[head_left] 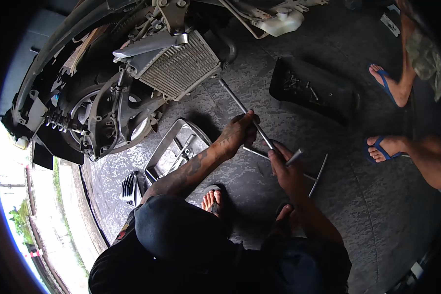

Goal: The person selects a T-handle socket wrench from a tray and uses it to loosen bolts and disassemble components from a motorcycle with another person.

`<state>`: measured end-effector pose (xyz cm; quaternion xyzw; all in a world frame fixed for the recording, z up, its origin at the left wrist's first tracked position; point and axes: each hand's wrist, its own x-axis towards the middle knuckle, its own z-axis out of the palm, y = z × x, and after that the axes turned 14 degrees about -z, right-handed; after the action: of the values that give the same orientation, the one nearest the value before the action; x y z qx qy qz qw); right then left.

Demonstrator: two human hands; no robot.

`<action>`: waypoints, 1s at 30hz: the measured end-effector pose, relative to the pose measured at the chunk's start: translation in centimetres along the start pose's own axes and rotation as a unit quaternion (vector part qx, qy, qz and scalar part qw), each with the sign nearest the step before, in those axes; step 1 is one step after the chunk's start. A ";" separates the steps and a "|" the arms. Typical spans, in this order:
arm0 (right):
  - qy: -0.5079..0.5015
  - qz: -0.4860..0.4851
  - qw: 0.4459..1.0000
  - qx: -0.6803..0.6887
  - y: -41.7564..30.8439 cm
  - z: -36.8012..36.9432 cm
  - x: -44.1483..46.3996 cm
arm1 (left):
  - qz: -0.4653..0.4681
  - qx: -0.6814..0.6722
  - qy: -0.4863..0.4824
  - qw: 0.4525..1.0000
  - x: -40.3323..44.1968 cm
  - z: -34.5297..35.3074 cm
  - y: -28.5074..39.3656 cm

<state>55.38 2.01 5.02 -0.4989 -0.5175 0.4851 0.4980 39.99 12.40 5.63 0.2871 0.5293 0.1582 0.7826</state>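
Note:
A long metal T-handle wrench (237,101) runs diagonally in front of the vehicle's ribbed radiator (181,65). My left hand (236,132) is wrapped round the middle of its shaft. Lower down, my right hand (285,164) is closed round the handle end, where a short bar sticks out beside the fingers. The wrench's far tip is near the radiator's lower corner, and I cannot tell whether they touch. Below my hands, another T-shaped tool (318,175) lies on the floor, partly hidden by my right hand and forearm.
A metal tray (153,159) with tools stands left of my feet, near the wheel (85,111). A black bin (311,93) holding small bolts is at the upper right. Another person's sandaled feet (388,147) are at the right. A finned part (129,188) lies left of the tray.

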 end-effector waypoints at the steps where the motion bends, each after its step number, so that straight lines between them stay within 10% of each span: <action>1: -0.008 0.011 1.000 0.006 0.1 0.1 0.4 | 0.014 -0.002 0.014 1.000 0.1 -0.3 0.1; 13: -0.012 0.074 0.946 0.314 2.4 1.4 1.6 | 0.037 0.084 0.062 0.994 0.7 -2.5 1.1; 16: -0.027 0.088 0.981 0.172 0.2 2.7 1.5 | 0.160 0.372 0.133 0.905 0.7 -4.8 0.9; 18: -0.033 0.020 0.994 0.101 -0.4 2.8 1.8 | 0.115 0.587 0.320 0.735 -2.5 -3.2 3.2; 21: -0.109 0.065 0.985 0.120 -0.1 2.5 1.7 | 0.265 0.404 0.104 0.869 -4.9 -0.4 3.4; 23: -0.112 0.073 0.984 0.120 1.7 3.0 1.4 | 0.406 0.385 -0.086 0.824 -4.4 3.1 2.1; 26: -0.111 0.075 0.986 0.097 1.9 3.2 1.4 | 0.252 0.254 -0.189 0.914 -5.7 5.8 0.5; 28: -0.109 0.070 0.989 0.067 1.7 3.7 1.5 | -0.049 0.325 -0.194 0.924 -5.3 5.4 1.3; 30: -0.121 0.065 0.990 0.028 1.8 3.9 1.5 | -0.040 0.301 -0.194 0.933 -4.7 5.8 0.3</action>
<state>51.49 3.58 3.17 -0.4549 -0.5271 0.5874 0.4126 43.49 8.37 10.87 0.5129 0.4010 -0.0994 0.7525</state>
